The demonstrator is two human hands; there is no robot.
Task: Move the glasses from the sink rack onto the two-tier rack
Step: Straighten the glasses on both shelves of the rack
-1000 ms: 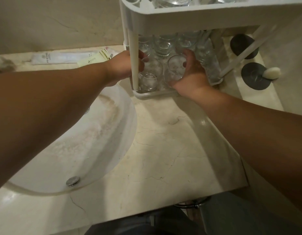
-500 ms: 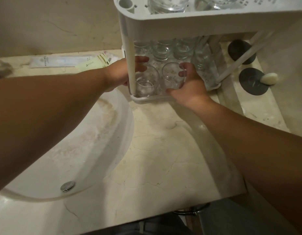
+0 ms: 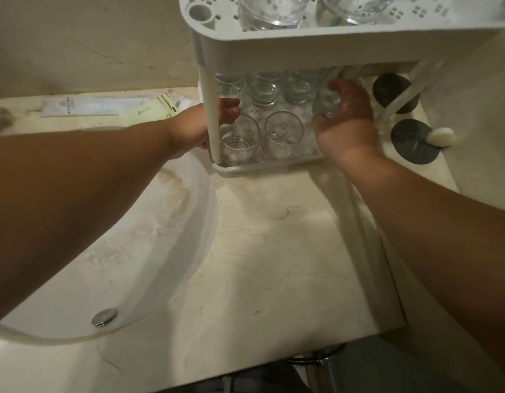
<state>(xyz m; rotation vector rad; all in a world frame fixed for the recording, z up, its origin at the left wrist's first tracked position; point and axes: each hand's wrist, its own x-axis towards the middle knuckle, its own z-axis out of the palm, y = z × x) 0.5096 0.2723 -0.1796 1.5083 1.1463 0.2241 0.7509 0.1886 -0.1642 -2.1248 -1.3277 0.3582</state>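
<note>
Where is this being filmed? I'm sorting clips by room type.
Most likely a hotel or guest bathroom vanity: a round white basin with a metal drain plug set in a marble counter, wrapped toiletry packets by the wall, and a soap bar.

Counter (image 3: pixel 274 251): cracked beige marble. Basin (image 3: pixel 118 265) sunk at its left, metal drain plug (image 3: pixel 103 317) inside. Sachets (image 3: pixel 109 106) behind basin. Two dark coasters (image 3: pixel 412 141) far right; pale soap (image 3: pixel 441 136) on nearer one.
</note>
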